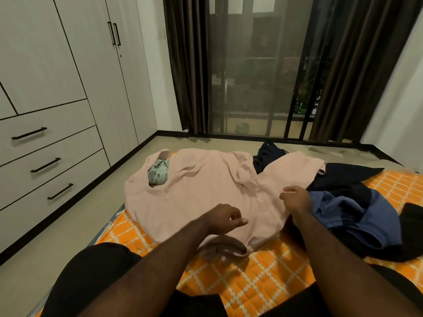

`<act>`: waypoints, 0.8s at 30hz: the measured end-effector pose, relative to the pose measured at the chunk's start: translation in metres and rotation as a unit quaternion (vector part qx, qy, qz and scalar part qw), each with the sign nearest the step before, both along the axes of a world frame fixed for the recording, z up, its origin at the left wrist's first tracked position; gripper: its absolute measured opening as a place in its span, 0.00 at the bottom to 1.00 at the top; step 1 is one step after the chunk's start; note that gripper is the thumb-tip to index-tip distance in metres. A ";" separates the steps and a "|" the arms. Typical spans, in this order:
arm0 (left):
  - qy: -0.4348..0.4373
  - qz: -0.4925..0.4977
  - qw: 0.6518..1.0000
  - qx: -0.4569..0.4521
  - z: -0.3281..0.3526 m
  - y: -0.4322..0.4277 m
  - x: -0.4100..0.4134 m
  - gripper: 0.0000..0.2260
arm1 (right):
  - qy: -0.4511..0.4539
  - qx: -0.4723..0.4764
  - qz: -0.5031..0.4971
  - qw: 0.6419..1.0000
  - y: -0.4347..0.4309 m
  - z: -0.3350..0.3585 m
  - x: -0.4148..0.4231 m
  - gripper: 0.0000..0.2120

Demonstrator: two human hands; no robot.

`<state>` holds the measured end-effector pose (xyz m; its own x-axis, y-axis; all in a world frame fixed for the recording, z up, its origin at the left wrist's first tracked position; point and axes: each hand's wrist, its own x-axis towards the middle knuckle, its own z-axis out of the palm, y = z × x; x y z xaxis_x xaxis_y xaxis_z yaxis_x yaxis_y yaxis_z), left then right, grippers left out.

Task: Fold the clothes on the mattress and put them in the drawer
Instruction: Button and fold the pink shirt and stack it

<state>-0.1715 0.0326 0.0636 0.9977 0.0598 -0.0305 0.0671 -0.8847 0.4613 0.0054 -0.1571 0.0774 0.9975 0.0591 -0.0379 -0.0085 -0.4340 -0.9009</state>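
On the orange quilted mattress [251, 282], spread across its far half, lies the pink shirt [201, 191], rumpled, with one sleeve bunched at the near hem. It looks light and limp, so it will sag and crease wherever it is lifted; shoulder seams or side edges seem the best places to take hold. The right hand [296, 199] has its fingers curled at the shirt's right edge, apparently pinching the cloth. The left hand [225, 217] hovers over the middle, loosely curled, holding nothing. A green patterned shirt [159, 173] peeks from under the pink shirt's left side; a blue garment [357, 216] and dark clothes [343, 177] lie heaped on the right. The drawers [45, 165] stand shut on the left.
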 end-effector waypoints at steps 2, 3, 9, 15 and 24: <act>-0.006 -0.004 1.000 -0.012 0.002 -0.007 0.016 0.19 | 0.015 0.019 -0.069 0.997 -0.001 -0.005 0.007 0.17; -0.001 -0.006 1.000 -0.016 0.003 -0.011 0.023 0.18 | 0.030 0.018 -0.087 0.996 -0.001 -0.007 0.010 0.21; 0.082 -0.003 0.997 -0.003 -0.001 -0.043 0.049 0.23 | 0.105 0.061 -0.098 0.988 0.006 -0.019 0.016 0.30; 0.138 0.035 0.990 0.005 -0.020 -0.070 0.055 0.36 | 0.152 0.141 -0.110 0.972 0.008 -0.039 0.028 0.18; 0.132 0.065 0.988 0.048 -0.046 -0.081 0.040 0.14 | 0.208 0.241 -0.053 0.947 0.006 -0.014 0.015 0.10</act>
<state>-0.1318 -0.0486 0.0175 0.9396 0.2028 -0.2757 0.2900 -0.8995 0.3268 0.0200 -0.1509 0.0638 0.9038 0.0689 -0.4224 -0.4260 0.0496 -0.9033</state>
